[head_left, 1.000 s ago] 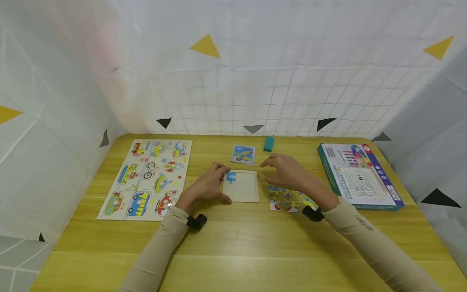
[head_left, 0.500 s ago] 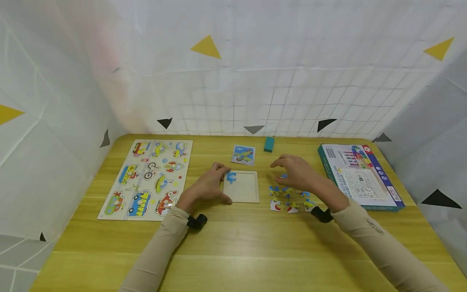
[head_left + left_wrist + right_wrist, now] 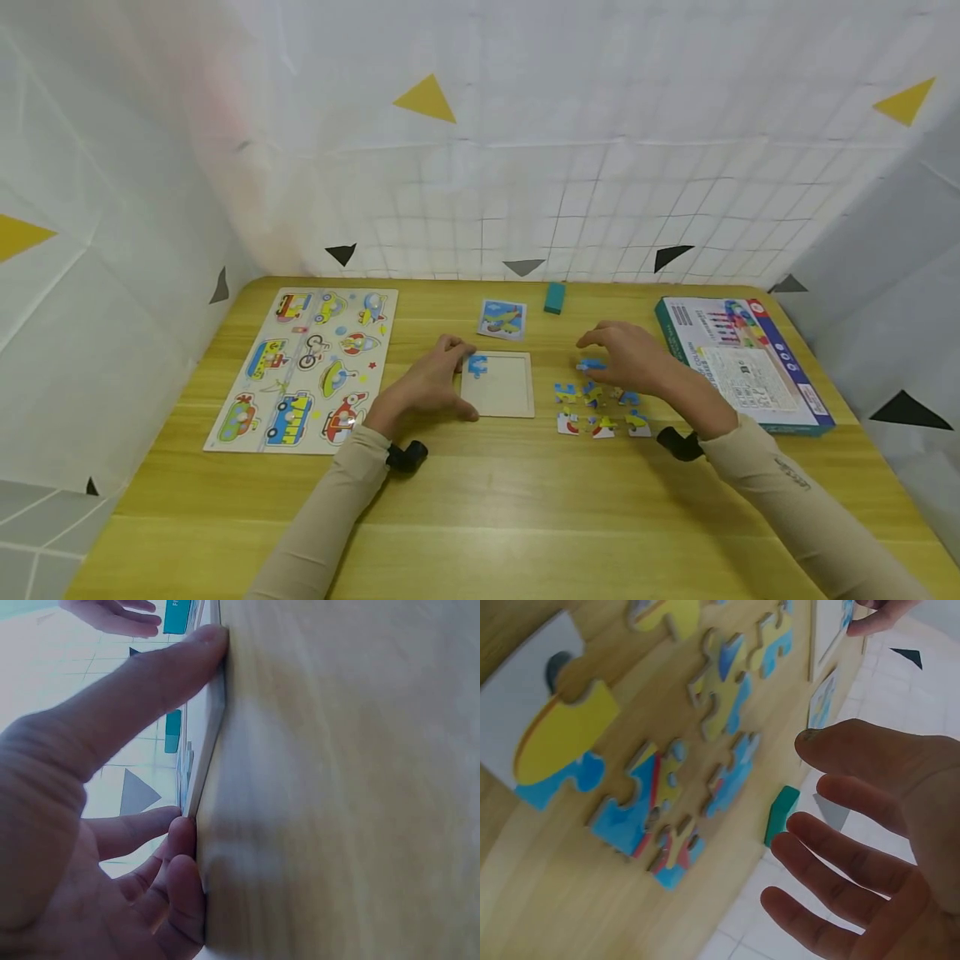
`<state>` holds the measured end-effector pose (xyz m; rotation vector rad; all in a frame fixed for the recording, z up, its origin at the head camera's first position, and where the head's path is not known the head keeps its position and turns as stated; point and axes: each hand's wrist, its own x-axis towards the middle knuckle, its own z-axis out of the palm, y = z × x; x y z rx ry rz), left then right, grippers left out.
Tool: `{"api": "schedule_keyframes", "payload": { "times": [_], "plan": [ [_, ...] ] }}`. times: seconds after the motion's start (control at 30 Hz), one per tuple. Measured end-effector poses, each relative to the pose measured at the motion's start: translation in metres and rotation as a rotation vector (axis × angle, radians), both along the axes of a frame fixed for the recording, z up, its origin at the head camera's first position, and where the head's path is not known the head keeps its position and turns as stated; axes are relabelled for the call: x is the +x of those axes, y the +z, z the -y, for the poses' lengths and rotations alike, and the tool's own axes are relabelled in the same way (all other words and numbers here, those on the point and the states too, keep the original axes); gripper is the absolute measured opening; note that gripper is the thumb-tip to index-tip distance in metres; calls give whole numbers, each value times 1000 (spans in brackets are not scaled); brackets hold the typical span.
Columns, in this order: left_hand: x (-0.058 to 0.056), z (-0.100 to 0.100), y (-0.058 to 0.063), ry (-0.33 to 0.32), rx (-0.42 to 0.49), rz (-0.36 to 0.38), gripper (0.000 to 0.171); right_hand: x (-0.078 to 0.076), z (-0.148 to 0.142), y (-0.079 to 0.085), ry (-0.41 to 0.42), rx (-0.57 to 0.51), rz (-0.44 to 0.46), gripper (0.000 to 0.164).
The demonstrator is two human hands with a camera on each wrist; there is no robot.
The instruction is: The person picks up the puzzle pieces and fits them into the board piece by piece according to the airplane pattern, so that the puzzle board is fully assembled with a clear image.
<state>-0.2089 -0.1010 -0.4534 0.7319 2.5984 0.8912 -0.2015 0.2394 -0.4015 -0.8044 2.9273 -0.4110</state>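
A shallow square wooden puzzle tray [image 3: 507,395] lies mid-table, with blue puzzle pieces [image 3: 476,364] in its upper left corner. My left hand [image 3: 426,382] holds the tray's left side, thumb [image 3: 196,652] at the near corner and fingers bent at the far corner. Right of the tray, several loose jigsaw pieces [image 3: 567,423] in blue, yellow, red and white lie in rough rows. Over the back of these pieces hovers my right hand [image 3: 633,358], fingers spread and holding nothing. In the right wrist view its fingertips are apart from the pieces.
A picture card of an airplane [image 3: 502,320] lies behind the tray, and a teal block [image 3: 554,297] stands near the back edge. On the left is a vehicle peg-puzzle board [image 3: 342,400]. A flat teal-sided box [image 3: 742,367] lies at the right.
My right hand has moved right, away from the tray and across the loose pieces, uncovering more of them. My left hand stays at the tray.
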Motion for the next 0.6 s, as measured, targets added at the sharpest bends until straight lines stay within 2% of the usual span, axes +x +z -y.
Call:
{"api": "schedule_keyframes", "payload": {
  "times": [0.37, 0.6],
  "plan": [
    [0, 0, 0, 4, -2, -1, 107, -2, -6, -8, 13, 14, 2, 37],
    [-1, 0, -1, -1, -9, -9, 107, -9, -7, -18, 1, 29, 26, 26]
  ]
}}
